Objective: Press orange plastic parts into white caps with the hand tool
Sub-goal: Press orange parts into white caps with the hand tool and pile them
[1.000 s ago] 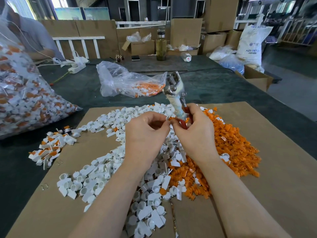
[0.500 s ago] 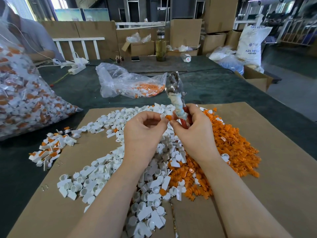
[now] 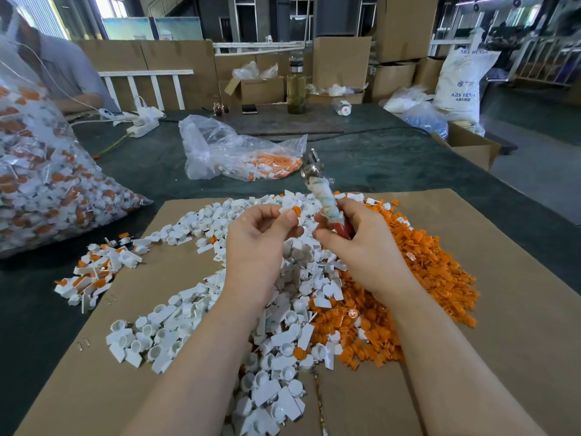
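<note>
Tool handle (image 3: pixel 341 226) (red part) inside right hand (image 3: pixel 361 247)

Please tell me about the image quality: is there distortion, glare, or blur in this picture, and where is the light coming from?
Head view: wide-angle distortion bends the cardboard sheet edges and stretches the forearms; daylight comes from the far windows, which are overexposed; glare sits on the clear plastic bag; the left hand, right hand and hand tool are fairly sharp; the background is softer.

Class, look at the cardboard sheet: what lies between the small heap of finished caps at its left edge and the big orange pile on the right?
In the head view, the pile of white caps and both hands, left hand and right hand, lie between the finished heap and orange pile.
</note>
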Demonstrator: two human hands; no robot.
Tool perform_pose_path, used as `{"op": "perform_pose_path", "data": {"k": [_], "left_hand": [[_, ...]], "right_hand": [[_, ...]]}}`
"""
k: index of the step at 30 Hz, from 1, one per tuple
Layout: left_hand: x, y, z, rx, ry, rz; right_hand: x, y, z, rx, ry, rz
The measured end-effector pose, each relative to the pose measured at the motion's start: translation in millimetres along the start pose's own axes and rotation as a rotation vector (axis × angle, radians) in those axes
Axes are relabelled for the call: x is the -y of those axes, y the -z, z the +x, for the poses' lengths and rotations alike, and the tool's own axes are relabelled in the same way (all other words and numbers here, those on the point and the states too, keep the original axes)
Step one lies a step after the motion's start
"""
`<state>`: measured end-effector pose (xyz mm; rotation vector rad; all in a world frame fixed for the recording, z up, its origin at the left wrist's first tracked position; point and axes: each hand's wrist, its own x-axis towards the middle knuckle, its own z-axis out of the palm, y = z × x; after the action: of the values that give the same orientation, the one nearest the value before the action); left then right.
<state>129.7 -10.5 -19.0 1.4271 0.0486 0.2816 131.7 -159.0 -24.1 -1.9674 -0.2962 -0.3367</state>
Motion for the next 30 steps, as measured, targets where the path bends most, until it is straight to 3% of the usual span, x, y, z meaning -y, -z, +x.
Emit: {"op": "perform_pose_path", "data": {"k": [14, 16, 23, 30], "left_hand": [[-0.6, 7.1, 6.2, -0.067, -0.08, -0.07], [0.2, 7.4, 6.4, -0.066, -0.081, -0.065], [5.7, -1.7, 0.0, -0.048, -0.122, 0.249], [6.5, -7.0, -4.0, -0.028, -0.143, 0.295]], "right_hand": [[-1.5, 12.1, -1.7, 0.379, -0.135, -0.063], [-1.6, 9.0, -1.8, 0.346, -0.128, -0.051], [2.7, -7.6, -0.8, -0.065, 0.05, -0.011], [0.0, -11.9, 1.1, -0.123, 0.066, -0.128]]}}
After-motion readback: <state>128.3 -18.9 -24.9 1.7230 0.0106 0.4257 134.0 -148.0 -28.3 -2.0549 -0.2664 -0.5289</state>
